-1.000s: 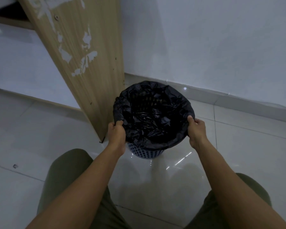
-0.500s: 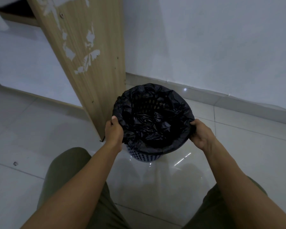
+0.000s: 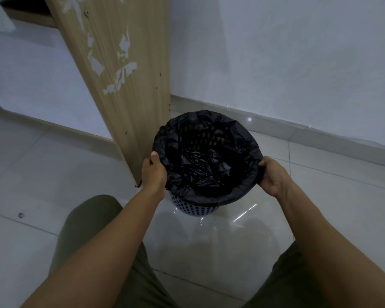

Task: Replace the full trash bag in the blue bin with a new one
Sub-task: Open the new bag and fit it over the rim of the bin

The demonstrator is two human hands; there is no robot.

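Progress looks late: near-empty black bag [image 3: 200, 165], btwn the hands, cuffs over blue bin [image 3: 193, 210] rim, left hand [image 3: 153, 172] & right hand [image 3: 273, 176] each gripping its edge; prob. only tucking left.

1 wide-angle camera on the person's head looks steeply down and forward, close above the blue bin [image 3: 195, 210].

Both forearms bare, stretched fwd & down. L grip [image 3: 153, 172]: back of hand up, thumb pointing fwd, fingers curled into trash bag [image 3: 200, 161] rim. R grip [image 3: 272, 176]: wrist turned inward, fingers clutching the opp. rim. Knees bent below.
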